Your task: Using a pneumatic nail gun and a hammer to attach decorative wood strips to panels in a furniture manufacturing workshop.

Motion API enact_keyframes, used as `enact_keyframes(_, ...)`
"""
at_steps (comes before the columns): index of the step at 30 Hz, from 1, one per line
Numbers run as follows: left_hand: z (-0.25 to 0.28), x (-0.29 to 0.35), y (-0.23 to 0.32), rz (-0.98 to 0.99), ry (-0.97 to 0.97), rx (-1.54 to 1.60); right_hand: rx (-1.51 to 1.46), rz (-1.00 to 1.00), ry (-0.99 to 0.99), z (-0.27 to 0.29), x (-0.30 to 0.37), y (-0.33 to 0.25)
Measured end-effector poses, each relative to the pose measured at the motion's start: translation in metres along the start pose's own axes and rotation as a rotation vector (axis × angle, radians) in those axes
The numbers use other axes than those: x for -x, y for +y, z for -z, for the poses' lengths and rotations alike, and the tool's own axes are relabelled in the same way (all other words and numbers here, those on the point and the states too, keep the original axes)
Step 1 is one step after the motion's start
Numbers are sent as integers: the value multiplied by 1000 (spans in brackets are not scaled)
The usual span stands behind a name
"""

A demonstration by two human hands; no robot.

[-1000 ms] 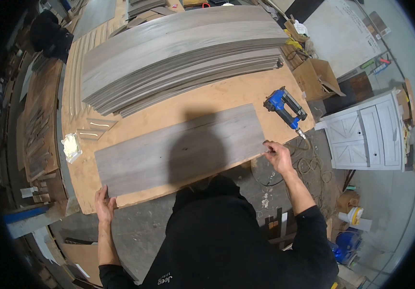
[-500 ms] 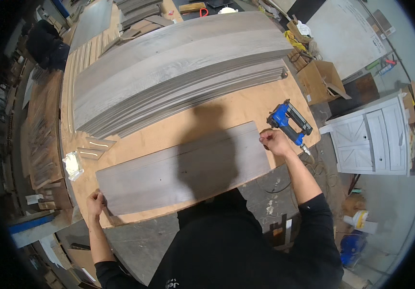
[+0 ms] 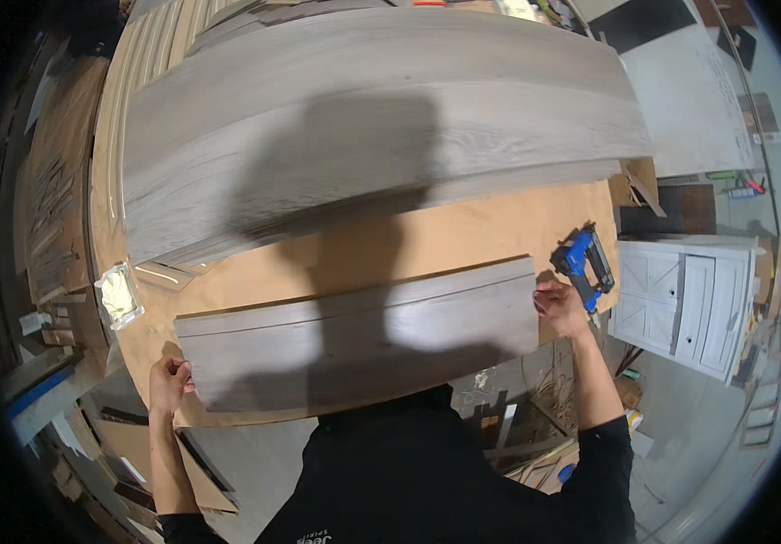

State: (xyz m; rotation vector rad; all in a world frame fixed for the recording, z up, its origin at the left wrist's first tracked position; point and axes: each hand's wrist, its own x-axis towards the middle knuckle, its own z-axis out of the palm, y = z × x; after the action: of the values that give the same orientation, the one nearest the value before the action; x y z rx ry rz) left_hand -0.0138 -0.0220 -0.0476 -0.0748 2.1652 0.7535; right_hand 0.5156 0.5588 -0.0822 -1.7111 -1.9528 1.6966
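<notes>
A grey wood-grain board (image 3: 363, 335) lies lengthwise in front of me at the near side of the workbench, with a thin groove along its far edge. My left hand (image 3: 171, 385) closes its curled fingers on the board's left end. At the opposite end, my right hand (image 3: 561, 306) pinches the board's short edge between thumb and fingers. Just beyond my right hand rests a blue and black nail gun (image 3: 579, 265). My head's shadow falls across the board's middle.
A stack of long grey boards (image 3: 381, 136) fills the workbench's (image 3: 481, 222) far part. On the left are a white-edged tray with pale yellow contents (image 3: 119, 296) and narrow wooden strips (image 3: 150, 45). A white cabinet (image 3: 681, 304) stands on the floor at right.
My view has tilted and come closer to the bench. Both hands stay at the board's ends; the board now shows its far edge and groove more plainly.
</notes>
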Motion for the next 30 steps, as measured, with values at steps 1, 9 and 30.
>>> enact_keyframes(1, -2, 3, 7, 7, 5, -4, 7, -6, -16, -13, 0, -16)
enact_keyframes(9, -12, -22, 50, -358, 77, -29, 338, 10, 18, -32, -7, -93)
enact_keyframes(30, -10, -37, 64, -383, 23, -101, 201, -34, -118, -13, -28, -85)
